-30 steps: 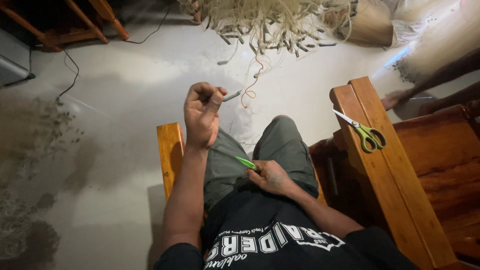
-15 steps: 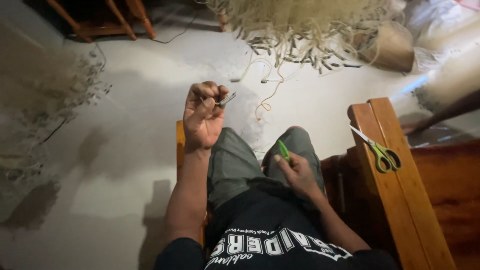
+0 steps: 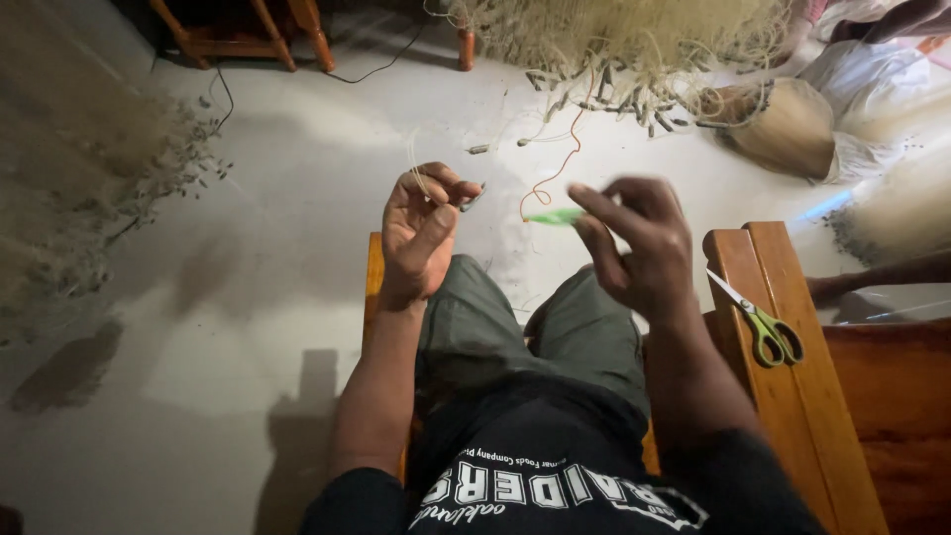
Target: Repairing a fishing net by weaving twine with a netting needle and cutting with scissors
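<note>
My left hand [image 3: 421, 233] is raised in front of me, fingers pinched on a small grey sinker [image 3: 472, 197] and thin pale net line. To its right my right hand [image 3: 639, 243] is lifted to the same height and grips a slim green netting needle [image 3: 555, 216] that points left toward the sinker. An orange cord [image 3: 555, 168] trails from between the hands up to a heap of pale fishing net [image 3: 634, 50] on the floor. I sit on a wooden chair [image 3: 372, 287] with my knees in grey trousers below the hands.
Green-handled scissors [image 3: 763, 322] lie on the wooden armrest [image 3: 792, 416] at my right. More net is piled at the left [image 3: 89, 188]. A tan sack [image 3: 788, 124] sits at top right, wooden furniture legs [image 3: 297, 30] and a black cable at the top. Another person's arm [image 3: 882, 277] reaches in at the right.
My right hand has risen from my lap with the green needle to the height of my left hand. The left hand keeps its pinch on the sinker.
</note>
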